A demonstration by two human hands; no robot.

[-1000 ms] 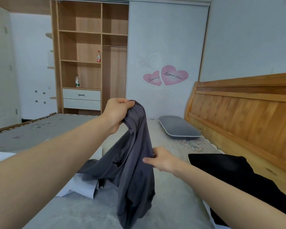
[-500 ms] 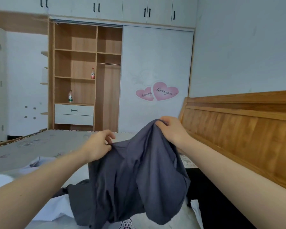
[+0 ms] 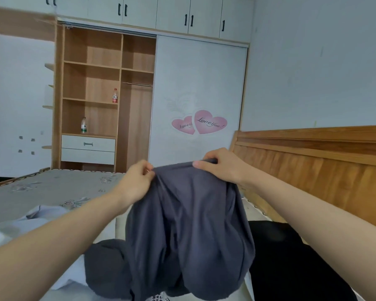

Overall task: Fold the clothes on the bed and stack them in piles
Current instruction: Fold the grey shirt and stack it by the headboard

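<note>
Above bed [image 3: 52,192], both hands [image 3: 137,183] pinch grey garment [image 3: 189,224]

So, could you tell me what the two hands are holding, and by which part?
Both hold the grey garment by its top edge: left hand pinches one end, right hand grips the other.

**What the hanging cloth and the frame edges conceal**

The grey garment [image 3: 189,231] hangs in front of the bed [image 3: 52,190], hiding the mattress behind it, and its type cannot be told. Its hem runs off the edge at 6 o'clock. The black garment [image 3: 291,263] at 4 o'clock is partly covered by the right forearm and cut by the bottom edge. The white clothes [image 3: 7,231] at 8 o'clock are blurred. The bottle [image 3: 115,96] labels are too small to read.
</note>
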